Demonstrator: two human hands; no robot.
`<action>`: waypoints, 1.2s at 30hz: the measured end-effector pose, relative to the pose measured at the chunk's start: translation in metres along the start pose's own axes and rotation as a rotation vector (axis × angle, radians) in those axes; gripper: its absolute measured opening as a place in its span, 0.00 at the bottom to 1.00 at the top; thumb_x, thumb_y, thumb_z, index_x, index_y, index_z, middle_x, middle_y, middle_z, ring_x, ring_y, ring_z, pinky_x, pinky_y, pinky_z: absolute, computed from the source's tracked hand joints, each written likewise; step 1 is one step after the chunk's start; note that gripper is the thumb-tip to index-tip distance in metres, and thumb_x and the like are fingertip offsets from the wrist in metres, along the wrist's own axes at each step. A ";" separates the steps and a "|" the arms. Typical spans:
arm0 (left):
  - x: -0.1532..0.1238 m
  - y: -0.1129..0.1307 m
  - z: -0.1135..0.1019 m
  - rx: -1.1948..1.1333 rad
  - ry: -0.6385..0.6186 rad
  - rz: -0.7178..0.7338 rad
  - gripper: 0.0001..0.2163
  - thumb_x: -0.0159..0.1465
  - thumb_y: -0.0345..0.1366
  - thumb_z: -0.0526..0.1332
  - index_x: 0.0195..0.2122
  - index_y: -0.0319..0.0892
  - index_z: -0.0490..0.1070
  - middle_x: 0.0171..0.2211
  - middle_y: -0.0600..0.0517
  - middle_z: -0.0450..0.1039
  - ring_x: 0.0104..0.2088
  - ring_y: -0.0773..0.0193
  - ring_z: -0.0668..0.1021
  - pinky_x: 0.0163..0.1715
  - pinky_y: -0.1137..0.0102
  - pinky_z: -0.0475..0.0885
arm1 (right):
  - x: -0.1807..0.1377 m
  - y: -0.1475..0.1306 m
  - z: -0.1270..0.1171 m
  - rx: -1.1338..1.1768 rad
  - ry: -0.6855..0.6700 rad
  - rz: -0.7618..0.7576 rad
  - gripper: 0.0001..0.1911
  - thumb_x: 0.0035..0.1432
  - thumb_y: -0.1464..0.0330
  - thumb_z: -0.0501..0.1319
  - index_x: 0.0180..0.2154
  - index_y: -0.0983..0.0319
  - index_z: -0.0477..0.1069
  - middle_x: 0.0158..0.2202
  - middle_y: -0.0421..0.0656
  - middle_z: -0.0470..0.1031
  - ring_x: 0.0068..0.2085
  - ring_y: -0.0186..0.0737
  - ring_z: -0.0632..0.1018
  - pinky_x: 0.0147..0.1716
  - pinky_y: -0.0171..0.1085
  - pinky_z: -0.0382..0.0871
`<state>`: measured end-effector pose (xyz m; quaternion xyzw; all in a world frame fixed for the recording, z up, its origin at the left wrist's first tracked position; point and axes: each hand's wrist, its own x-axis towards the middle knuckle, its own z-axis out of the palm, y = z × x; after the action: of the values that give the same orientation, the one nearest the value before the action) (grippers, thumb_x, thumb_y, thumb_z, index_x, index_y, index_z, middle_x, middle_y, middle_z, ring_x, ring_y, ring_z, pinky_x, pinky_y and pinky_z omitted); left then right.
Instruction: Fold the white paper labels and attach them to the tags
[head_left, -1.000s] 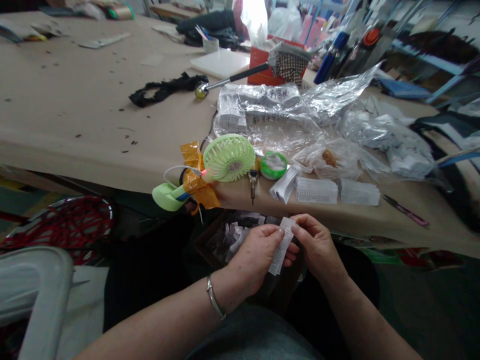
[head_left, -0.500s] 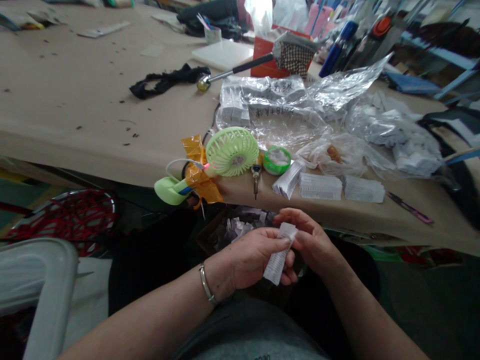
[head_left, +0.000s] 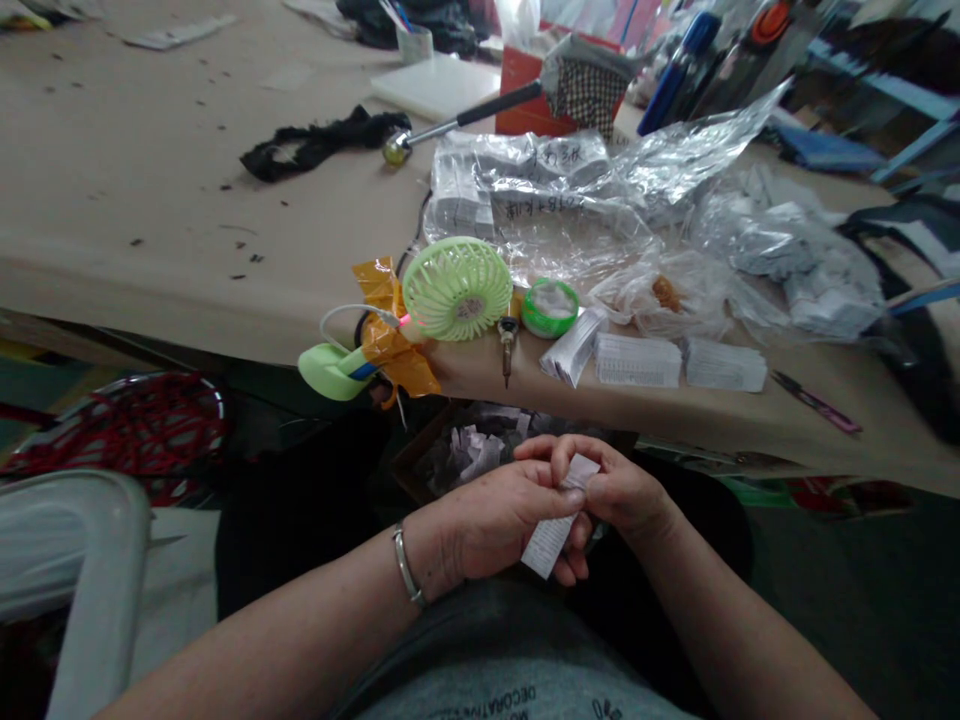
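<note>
Between my two hands is a narrow white printed label strip (head_left: 550, 543), held over my lap. My left hand (head_left: 502, 510) grips it with the thumb across its middle, and the lower end sticks out below. The fingers of my right hand (head_left: 619, 490) pinch the strip near its top end; whether it is one label or a thin stack I cannot tell. Beyond my hands, along the table's front edge, lie a fanned stack of labels (head_left: 574, 347) and two neat stacks, a middle one (head_left: 637, 361) and a right one (head_left: 725, 365).
A green clip fan (head_left: 457, 290) is taped at the table edge. Beside it are a soldering-iron-like tool (head_left: 507, 350) and a green round tub (head_left: 550, 307). Clear plastic bags (head_left: 570, 230) cover the table behind. Pink-handled snips (head_left: 817, 402) lie right. Below the edge, a box holds paper scraps (head_left: 476, 450).
My right hand has closed in on the strip's top end, its fingers now pinching there beside my left hand. The view has tilted slightly downward.
</note>
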<state>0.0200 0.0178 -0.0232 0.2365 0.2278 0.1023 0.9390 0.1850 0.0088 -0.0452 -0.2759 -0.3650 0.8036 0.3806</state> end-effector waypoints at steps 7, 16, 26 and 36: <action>-0.006 0.003 0.005 -0.028 0.142 0.051 0.09 0.58 0.39 0.62 0.30 0.38 0.66 0.21 0.56 0.66 0.18 0.71 0.72 0.19 0.76 0.67 | -0.011 -0.004 0.012 -0.561 0.314 -0.162 0.21 0.54 0.63 0.63 0.50 0.55 0.69 0.47 0.44 0.73 0.45 0.40 0.76 0.46 0.40 0.70; -0.012 0.000 0.007 -0.031 0.221 0.100 0.09 0.56 0.39 0.63 0.31 0.38 0.67 0.21 0.56 0.66 0.19 0.70 0.73 0.19 0.76 0.65 | -0.018 -0.008 0.029 -1.303 0.463 -0.437 0.15 0.60 0.67 0.57 0.48 0.59 0.70 0.47 0.48 0.73 0.48 0.44 0.75 0.49 0.43 0.70; -0.013 0.002 0.005 -0.031 0.229 0.093 0.07 0.59 0.37 0.60 0.30 0.39 0.66 0.21 0.56 0.65 0.19 0.71 0.73 0.19 0.78 0.66 | -0.015 -0.003 0.029 -1.207 0.457 -0.346 0.14 0.61 0.67 0.56 0.49 0.58 0.69 0.47 0.46 0.73 0.48 0.43 0.74 0.49 0.43 0.69; -0.015 0.007 -0.001 -0.134 0.319 0.199 0.06 0.62 0.35 0.58 0.37 0.37 0.69 0.21 0.55 0.66 0.19 0.70 0.71 0.21 0.75 0.66 | -0.008 0.000 0.035 -1.156 0.433 -0.452 0.28 0.57 0.65 0.61 0.58 0.54 0.58 0.55 0.47 0.65 0.55 0.48 0.70 0.54 0.49 0.66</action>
<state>0.0059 0.0203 -0.0151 0.1758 0.3417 0.2459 0.8899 0.1648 -0.0108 -0.0234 -0.5080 -0.7020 0.3046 0.3954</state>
